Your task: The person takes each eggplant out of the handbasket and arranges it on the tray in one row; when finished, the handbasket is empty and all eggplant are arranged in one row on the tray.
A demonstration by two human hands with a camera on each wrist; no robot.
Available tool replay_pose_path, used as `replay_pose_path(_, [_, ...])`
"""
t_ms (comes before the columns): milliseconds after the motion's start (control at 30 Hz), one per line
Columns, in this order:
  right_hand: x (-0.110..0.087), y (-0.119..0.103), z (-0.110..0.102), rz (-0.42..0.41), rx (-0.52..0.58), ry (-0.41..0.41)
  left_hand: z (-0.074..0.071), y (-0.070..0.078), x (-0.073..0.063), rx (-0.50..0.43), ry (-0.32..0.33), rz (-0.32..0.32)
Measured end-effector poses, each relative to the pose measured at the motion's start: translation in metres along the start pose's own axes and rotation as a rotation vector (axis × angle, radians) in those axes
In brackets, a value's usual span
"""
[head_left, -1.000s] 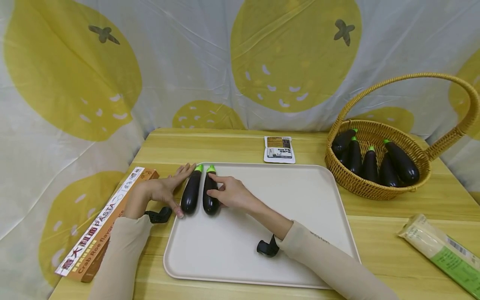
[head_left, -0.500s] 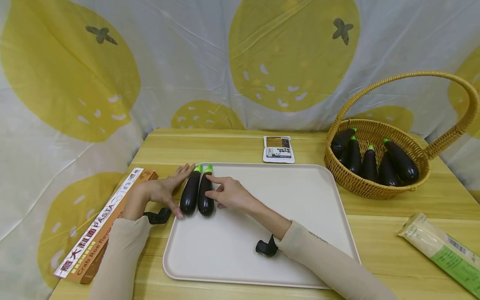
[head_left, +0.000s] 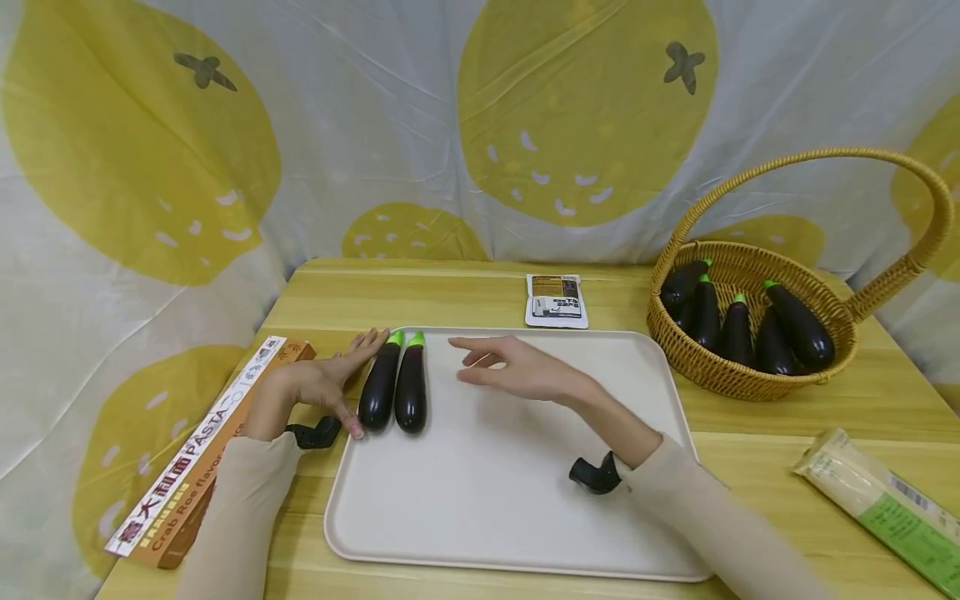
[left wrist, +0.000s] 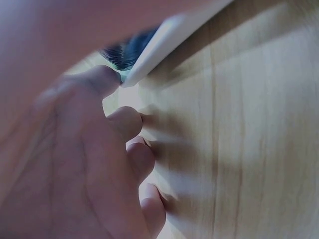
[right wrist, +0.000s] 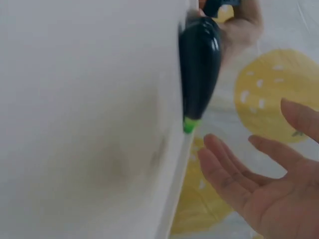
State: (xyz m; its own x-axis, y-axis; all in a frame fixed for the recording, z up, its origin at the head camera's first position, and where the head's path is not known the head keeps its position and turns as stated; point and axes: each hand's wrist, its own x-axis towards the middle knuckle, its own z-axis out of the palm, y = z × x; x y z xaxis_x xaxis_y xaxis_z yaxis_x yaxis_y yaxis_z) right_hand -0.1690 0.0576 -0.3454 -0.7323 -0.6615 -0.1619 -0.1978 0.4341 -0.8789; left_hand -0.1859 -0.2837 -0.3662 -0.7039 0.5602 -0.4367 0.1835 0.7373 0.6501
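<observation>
Right hand (head_left: 517, 367) has come off the right eggplant (head_left: 411, 390) and moved rightward. Left to right: pasta box (head_left: 202, 450); left hand (head_left: 318, 383), fingers spread beside left eggplant (head_left: 377, 389) — the pair lies side by side on the tray (head_left: 465, 508), left end; right hand above tray, fingers loosely extended — free; basket (head_left: 738, 381) of more eggplants (head_left: 737, 333).

Glossy purple-black is being shown by the eggplants (head_left: 410, 400), and bright green by their stem ends (head_left: 416, 338). Off-white is being displayed by the tray (head_left: 465, 500), pale yellow wood grain by the tabletop (head_left: 420, 292), and golden-brown weave by the basket (head_left: 716, 373). The white cloth (head_left: 405, 125) is being patterned with yellow fruit motifs. Orange-brown and white are being borne by the box (head_left: 198, 450).
</observation>
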Motion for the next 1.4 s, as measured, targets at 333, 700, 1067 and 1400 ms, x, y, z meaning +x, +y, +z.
replay_pose_path(333, [-0.088, 0.019, -0.096, 0.066, -0.095, 0.152, -0.001, 0.002, -0.002, -0.008, -0.013, -0.021])
replay_pose_path(700, [-0.159, 0.058, -0.163, 0.214, -0.267, 0.301, -0.002, -0.001, -0.006, -0.010, -0.019, 0.007])
replay_pose_path(1067, [-0.199, 0.096, -0.214, 0.385, -0.342, 0.447, 0.000, 0.003, -0.002, -0.019, -0.025, -0.007])
replay_pose_path(1400, [-0.216, 0.117, -0.231, 0.502, -0.251, 0.518, 0.000, 0.002, -0.002, -0.018, -0.028, -0.013])
